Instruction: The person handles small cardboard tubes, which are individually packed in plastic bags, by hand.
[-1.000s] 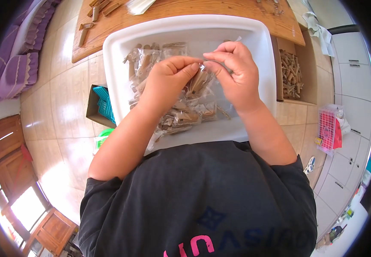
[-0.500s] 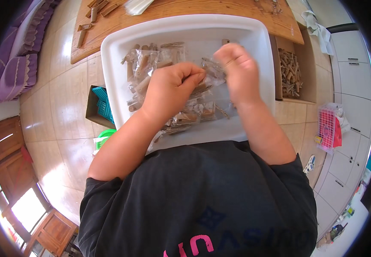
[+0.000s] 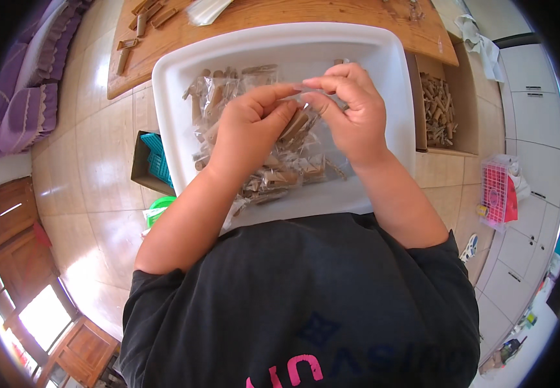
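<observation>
My left hand [image 3: 252,126] and my right hand [image 3: 356,115] meet over a large white plastic tub [image 3: 401,84]. Thumb and fingers of both are pinched on the top edge of a clear plastic bag [image 3: 298,128], which hangs between them with brown stick-like pieces inside. My hands partly cover the bag. Beneath them, several more clear bags of brown pieces [image 3: 280,178] lie in a heap in the tub, mostly on its left and near side. One brown piece [image 3: 341,61] shows just beyond my right fingers.
A wooden table [image 3: 280,11] stands beyond the tub, with loose brown pieces [image 3: 124,55] and a stack of flat clear bags [image 3: 207,9] on it. To the right is a cardboard box [image 3: 464,123] of brown pieces. A box with teal baskets [image 3: 157,158] sits at left.
My right hand has come in left, from apart and blurred, to pinch the bag's edge beside my left hand. My left fingers have shifted slightly toward the bag's top.
</observation>
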The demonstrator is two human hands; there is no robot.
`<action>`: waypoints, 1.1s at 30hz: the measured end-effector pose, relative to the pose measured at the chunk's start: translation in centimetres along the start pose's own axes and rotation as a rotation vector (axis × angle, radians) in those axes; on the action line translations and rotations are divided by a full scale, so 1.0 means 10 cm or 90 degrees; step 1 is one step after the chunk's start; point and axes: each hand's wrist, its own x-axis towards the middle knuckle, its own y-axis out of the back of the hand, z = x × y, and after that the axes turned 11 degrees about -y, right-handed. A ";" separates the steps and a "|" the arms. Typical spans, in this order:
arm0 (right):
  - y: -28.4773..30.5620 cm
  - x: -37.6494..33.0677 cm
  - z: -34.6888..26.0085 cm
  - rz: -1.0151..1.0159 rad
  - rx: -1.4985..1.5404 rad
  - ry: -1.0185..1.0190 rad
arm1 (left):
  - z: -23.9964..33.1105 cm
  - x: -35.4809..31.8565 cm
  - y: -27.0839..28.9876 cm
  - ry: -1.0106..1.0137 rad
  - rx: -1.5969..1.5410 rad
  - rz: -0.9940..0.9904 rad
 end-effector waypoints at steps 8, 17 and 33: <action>0.04 0.05 0.04 0.000 -0.208 0.159 | 0.05 -0.03 -0.06 -0.072 0.114 -0.044; 0.24 0.18 0.16 0.139 0.513 -0.375 | 0.06 0.04 0.07 0.008 0.030 0.048; 0.14 0.01 0.07 -0.155 0.317 -0.491 | 0.19 0.06 0.08 0.038 -0.001 0.103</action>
